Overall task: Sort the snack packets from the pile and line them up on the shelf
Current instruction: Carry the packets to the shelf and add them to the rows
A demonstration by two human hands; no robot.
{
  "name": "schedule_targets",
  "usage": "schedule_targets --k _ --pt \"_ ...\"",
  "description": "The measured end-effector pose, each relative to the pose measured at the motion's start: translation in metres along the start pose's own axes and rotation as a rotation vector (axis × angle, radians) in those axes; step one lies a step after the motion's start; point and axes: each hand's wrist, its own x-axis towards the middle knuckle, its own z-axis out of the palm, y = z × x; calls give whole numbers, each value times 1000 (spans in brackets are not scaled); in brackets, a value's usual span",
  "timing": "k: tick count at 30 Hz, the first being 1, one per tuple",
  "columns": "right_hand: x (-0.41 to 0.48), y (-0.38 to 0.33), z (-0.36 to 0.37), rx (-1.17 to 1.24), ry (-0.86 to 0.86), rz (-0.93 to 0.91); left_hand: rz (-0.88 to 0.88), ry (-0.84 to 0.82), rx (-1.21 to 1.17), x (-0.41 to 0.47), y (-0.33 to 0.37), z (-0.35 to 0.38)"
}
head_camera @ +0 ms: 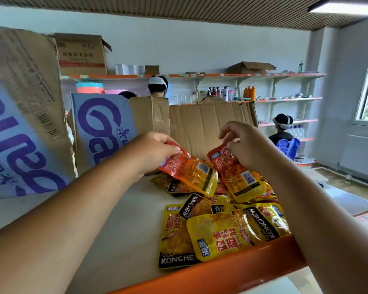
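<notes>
Sorting step, both hands loaded.

The left orange-red foil snack packet (191, 172) hangs by its top corner and trails toward 4 o'clock from the left hand (155, 151). That grip is clamped on it, thumb and fingers pinching the red edge. The right orange-red foil snack packet (238, 177) hangs the same way, toward 5 o'clock from the right hand (244, 145), whose grip is also pinched on the top corner. I cannot tell whether the lower ends touch the packets beneath.

At 6 o'clock of both lies the heap of yellow and orange foil packets (221, 225), unsorted, on the pale shelf board (119, 219) and reaching its orange front lip (232, 266).

My reading: the orange ones are being separated from the yellow, and no row is laid yet. The next move calls for carrying both to the bare board at 9 o'clock of the heap. Corner-held packets will swing, so lower them bottom edge first.

A brown corrugated cardboard sheet (210, 126) stands at 12 o'clock, and a blue-printed carton (102, 128) at 10 o'clock.
</notes>
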Motion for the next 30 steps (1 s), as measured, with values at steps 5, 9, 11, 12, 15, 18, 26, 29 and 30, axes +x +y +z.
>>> schedule_targets --k 5,9,11,12,15,18,26,29,30 --pt "-2 -4 -8 337 182 56 -120 -77 6 -2 -2 -6" --pt "-2 -7 -8 866 189 130 -128 -73 -56 1 -3 -8" --pt "0 -7 -9 954 183 152 -94 -88 -147 1 -1 -11" --pt "-1 -7 -10 955 178 154 -73 -109 -192 0 1 -11" --pt "-3 -9 -12 867 187 157 7 -200 -275 -4 1 -9" --pt "-2 -8 -10 802 156 172 71 -280 -268 -5 0 -4" --pt "-3 -6 -13 899 130 256 20 -240 -200 0 -9 -2" --pt "-2 -5 -9 695 168 222 -71 -241 -174 -3 -8 1" --pt "-2 -4 -10 659 193 218 -100 -242 -152 -4 -8 2"
